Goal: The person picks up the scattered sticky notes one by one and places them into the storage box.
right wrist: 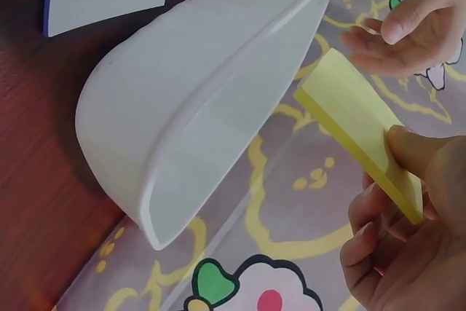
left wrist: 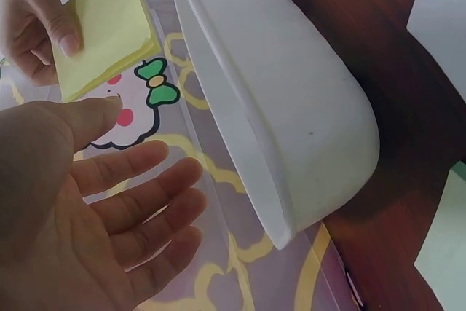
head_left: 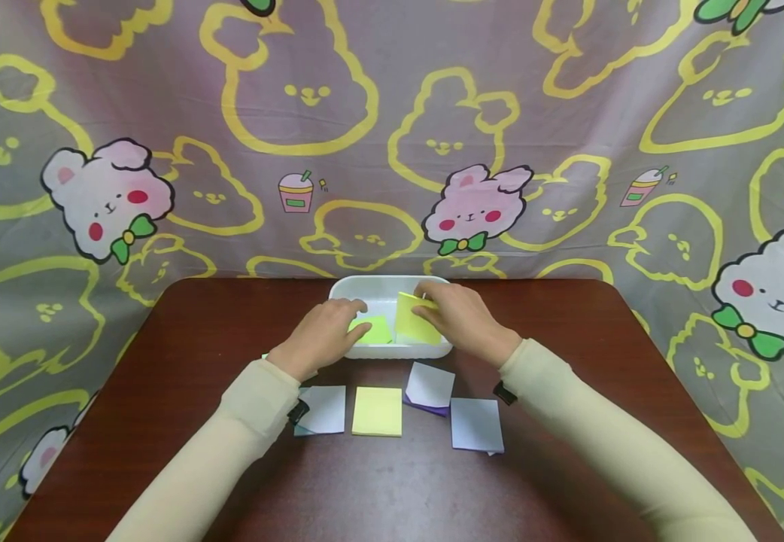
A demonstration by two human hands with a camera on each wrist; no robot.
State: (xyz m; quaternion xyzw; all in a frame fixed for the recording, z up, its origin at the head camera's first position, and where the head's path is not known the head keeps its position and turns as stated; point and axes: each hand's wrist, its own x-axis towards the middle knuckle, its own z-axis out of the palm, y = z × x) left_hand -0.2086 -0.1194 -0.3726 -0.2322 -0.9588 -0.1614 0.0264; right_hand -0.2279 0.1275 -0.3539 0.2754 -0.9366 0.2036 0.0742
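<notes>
My right hand (head_left: 468, 320) pinches a yellow sticky note pad (head_left: 414, 319) between thumb and fingers, above the right part of a white plastic tub (head_left: 392, 351). In the right wrist view the pad (right wrist: 357, 125) is tilted, its thick edge showing, apart from the tub's rim (right wrist: 226, 71). My left hand (head_left: 320, 335) hovers at the tub's left side, its fingers spread and loosely bent, with nothing in them; the left wrist view shows the bare palm (left wrist: 95, 216). A yellow-green sticky note pad (head_left: 375, 330) lies inside the tub, partly behind the left hand.
In front of the tub on the dark wooden table (head_left: 392, 489) lie a pale yellow pad (head_left: 377, 412), a whitish pad (head_left: 324, 410), a white-topped pad over purple (head_left: 430, 384) and a pale blue-grey pad (head_left: 476, 424). A patterned curtain (head_left: 365, 173) hangs behind.
</notes>
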